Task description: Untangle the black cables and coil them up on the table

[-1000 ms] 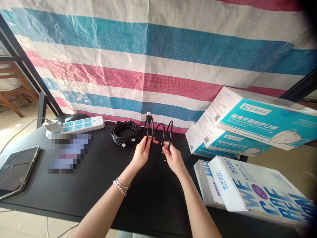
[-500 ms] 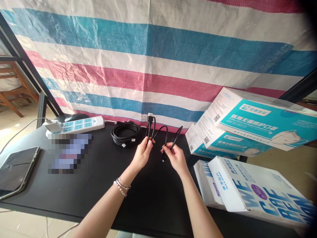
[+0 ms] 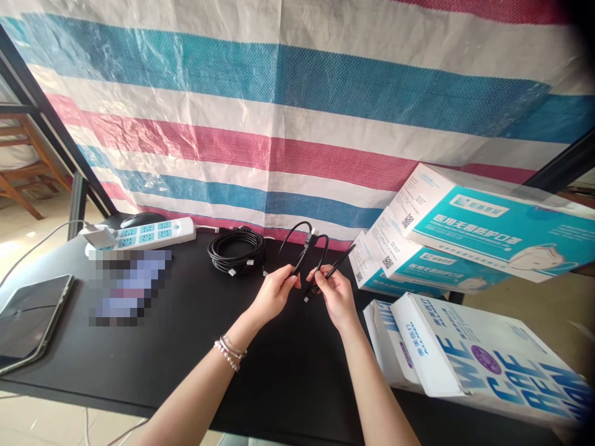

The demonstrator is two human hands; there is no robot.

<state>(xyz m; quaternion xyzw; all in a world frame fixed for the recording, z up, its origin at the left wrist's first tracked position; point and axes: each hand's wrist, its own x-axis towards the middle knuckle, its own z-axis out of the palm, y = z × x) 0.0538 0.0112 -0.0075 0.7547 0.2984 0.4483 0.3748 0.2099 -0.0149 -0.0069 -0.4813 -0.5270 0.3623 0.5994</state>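
A black cable (image 3: 305,246) with a pale-tipped plug at its upper end runs in loops between my hands, above the black desk. My left hand (image 3: 275,291), wearing bracelets at the wrist, is closed around the cable just below that plug. My right hand (image 3: 335,295) pinches another stretch of the same cable, and a second connector (image 3: 310,293) pokes out to the left beneath its fingers. To the left of my hands, a coiled black cable (image 3: 237,250) with pale connector ends lies on the desk (image 3: 186,359).
A white power strip (image 3: 155,234) with a plugged-in adapter lies at the back left. A tablet (image 3: 35,319) rests at the left edge. Mask boxes (image 3: 502,217) are stacked at the right, with white cartons (image 3: 488,347) nearer me. A striped tarp (image 3: 279,124) hangs behind.
My left hand has shifted slightly right, swinging the plug end rightward and tilting it toward my right hand. The right hand has moved slightly right and keeps its hold.
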